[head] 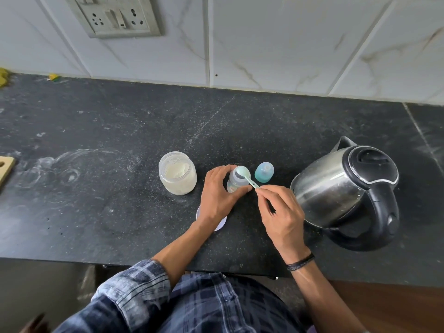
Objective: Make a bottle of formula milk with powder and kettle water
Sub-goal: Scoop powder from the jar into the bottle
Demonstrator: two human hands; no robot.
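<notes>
Baby bottle [236,182] on counter [120,140], clasped by left hand [217,193] fingers. Right hand [280,212] fingers pinch scoop [245,175] handle, bowl over bottle mouth. Risk: tilt off-centre spills powder; loose grip tips bottle.

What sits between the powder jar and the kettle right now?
In the head view, the baby bottle held by the left hand, the spoon over its mouth, and the blue bottle cap.

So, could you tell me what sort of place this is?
Most likely a home kitchen: a dark stone countertop against a tiled wall with a socket panel, and an electric kettle standing on it.
</notes>
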